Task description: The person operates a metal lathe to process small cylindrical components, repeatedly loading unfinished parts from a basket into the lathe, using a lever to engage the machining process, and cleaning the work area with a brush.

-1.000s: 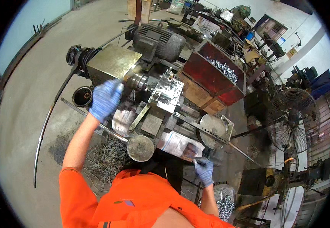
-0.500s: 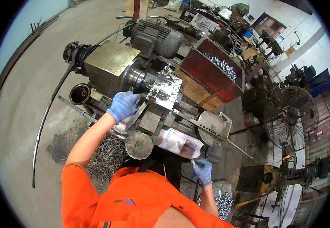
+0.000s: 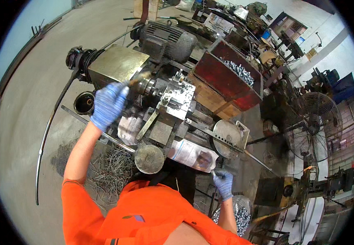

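Note:
My left hand [image 3: 108,105], in a blue knit glove, is closed on a short brown tool with a pale tip, like a small brush [image 3: 139,79]; motion blurs it. The tool is beside the round metal spindle [image 3: 147,86] of a small lathe, in front of its brass-coloured headstock cover [image 3: 120,62]. To the right of the spindle stands the shiny tool block [image 3: 177,98]. My right hand [image 3: 224,183], gloved alike, is closed around a short pale handle [image 3: 213,173], low by the right end of a printed paper sheet [image 3: 194,155].
A red box of metal parts [image 3: 238,72] stands behind on wood. Nearer are a round metal plate [image 3: 149,159], a handwheel [image 3: 227,138] and a long rod [image 3: 99,128]. Metal shavings [image 3: 113,171] lie at left, a basket of parts [image 3: 242,212] at lower right, a fan [image 3: 313,122] farther right.
My left hand has moved back left and up from below the spindle, with the brush-like tool now showing. My right hand has shifted slightly right with the handle.

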A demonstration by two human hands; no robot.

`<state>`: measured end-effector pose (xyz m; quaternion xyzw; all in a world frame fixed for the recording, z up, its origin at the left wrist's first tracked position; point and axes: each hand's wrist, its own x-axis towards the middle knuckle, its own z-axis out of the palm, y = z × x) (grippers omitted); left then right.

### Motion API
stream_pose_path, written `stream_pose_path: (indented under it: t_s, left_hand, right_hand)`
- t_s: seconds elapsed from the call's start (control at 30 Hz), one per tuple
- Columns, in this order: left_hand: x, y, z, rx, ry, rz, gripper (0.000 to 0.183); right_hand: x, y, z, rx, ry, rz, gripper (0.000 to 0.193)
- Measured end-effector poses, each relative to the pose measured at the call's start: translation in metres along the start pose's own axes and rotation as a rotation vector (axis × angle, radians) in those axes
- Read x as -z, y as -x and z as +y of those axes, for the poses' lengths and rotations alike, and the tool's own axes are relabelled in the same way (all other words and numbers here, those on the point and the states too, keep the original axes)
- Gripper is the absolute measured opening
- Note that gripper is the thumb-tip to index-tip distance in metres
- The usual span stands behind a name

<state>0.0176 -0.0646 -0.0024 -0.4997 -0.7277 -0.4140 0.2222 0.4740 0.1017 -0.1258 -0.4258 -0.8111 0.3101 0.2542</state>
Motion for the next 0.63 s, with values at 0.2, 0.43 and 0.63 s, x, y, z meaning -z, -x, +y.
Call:
stream_pose_path:
  t_s: [0.2, 0.43, 0.63]
  left_hand:
    - [-0.064, 0.016, 0.016, 0.138, 0.146, -0.106, 0.023]
    - [-0.077, 0.02, 0.017, 0.205, 0.091, -0.239, 0.021]
    - [-0.07, 0.035, -0.002, 0.213, -0.065, -0.489, 0.025]
  right_hand:
    - [-0.01, 0.007, -0.004, -0.028, -0.044, -0.018, 0.013]
    - [-0.005, 0.013, 0.009, -0.085, -0.051, 0.002, 0.012]
    - [-0.01, 0.014, 0.009, -0.086, 0.007, 0.002, 0.013]
